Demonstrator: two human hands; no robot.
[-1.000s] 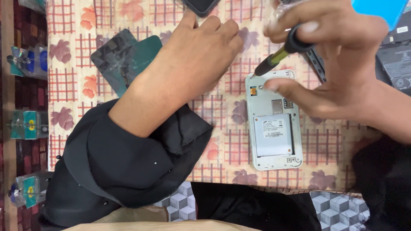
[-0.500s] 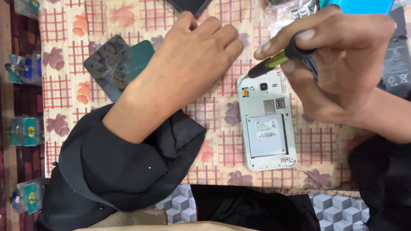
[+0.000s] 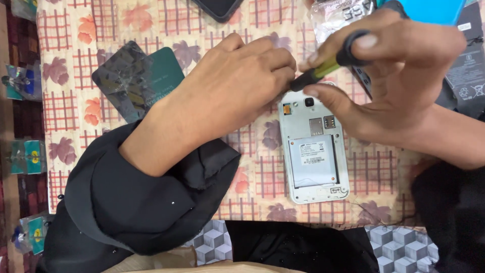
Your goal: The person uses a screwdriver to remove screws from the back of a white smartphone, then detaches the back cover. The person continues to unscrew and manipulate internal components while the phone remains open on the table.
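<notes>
The white phone (image 3: 314,146) lies face down near the front edge of the checked, flowered tablecloth (image 3: 76,106), its back cover off and the pale battery showing in its lower half. The step in hand looks like work on the phone's upper edge with a tool: the right hand (image 3: 399,86) pinches a small screwdriver (image 3: 328,63) with a yellow and black handle between thumb and fingers, its tip pointing down toward the phone's top-left corner. The left hand (image 3: 237,86) rests curled at that same corner, fingertips pressed together there; whether they hold anything small I cannot tell. The next move likely calls for a steady tip placement while the left hand braces the phone.

Left of the phone lie 2 overlapping flat pieces, a cracked dark panel (image 3: 121,81) over a green card (image 3: 164,71). Above the phone sits a dark device (image 3: 217,7) at the frame's top; right of it, black battery-like parts (image 3: 465,65). The left hand's own knuckles crowd the working corner.
</notes>
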